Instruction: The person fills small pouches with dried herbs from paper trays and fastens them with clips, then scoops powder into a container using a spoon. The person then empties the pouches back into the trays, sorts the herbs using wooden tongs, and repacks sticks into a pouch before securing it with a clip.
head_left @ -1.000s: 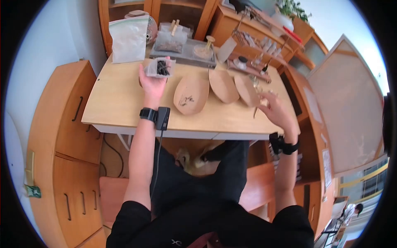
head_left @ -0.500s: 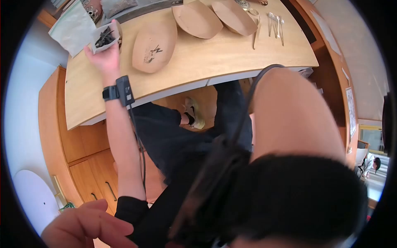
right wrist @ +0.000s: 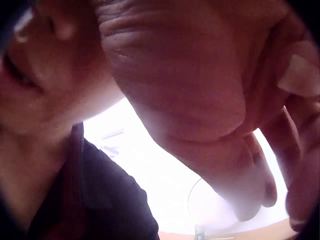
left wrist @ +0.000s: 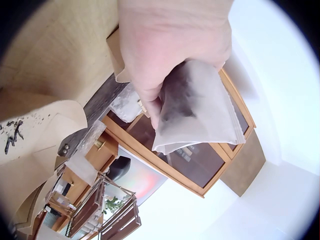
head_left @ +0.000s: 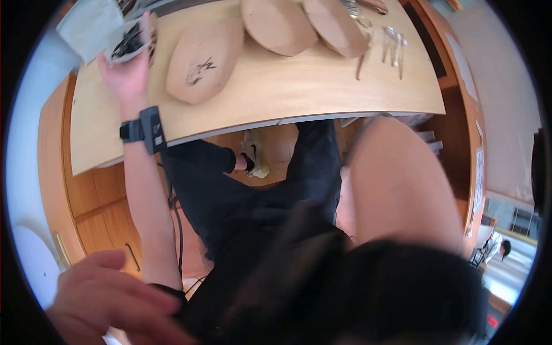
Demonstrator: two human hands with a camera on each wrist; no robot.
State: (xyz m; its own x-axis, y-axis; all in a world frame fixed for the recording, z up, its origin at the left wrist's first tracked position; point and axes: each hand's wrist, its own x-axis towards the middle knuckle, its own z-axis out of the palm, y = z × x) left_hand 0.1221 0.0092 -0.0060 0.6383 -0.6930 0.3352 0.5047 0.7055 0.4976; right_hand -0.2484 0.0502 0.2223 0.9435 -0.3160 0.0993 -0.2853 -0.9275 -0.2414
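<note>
At the left of the table my left hand [head_left: 127,83] grips a small translucent pouch [left wrist: 205,110], curled round its side. Dark, dry-looking strips [head_left: 130,41] fill its open mouth in the head view. Right of it lies a brown paper tray [head_left: 221,43] with a few dark strips [head_left: 201,69] on its near part. A second paper tray [head_left: 279,29] and a third paper tray [head_left: 339,29] lie farther right. My right hand [head_left: 109,299], blurred, is raised close to the head with loosely bent fingers. Nothing shows in its grasp in the right wrist view.
A whitish zip bag [head_left: 86,29] stands behind the left hand. Slim tools [head_left: 394,46] lie at the table's right, beside a thin pointed stick [head_left: 362,60]. The wooden table [head_left: 276,86] ends just before my legs. Another person [head_left: 497,250] is far off at right.
My right hand has left the right side of the table and come up near the head. The left hand keeps its grip on the pouch. The view has tilted down.
</note>
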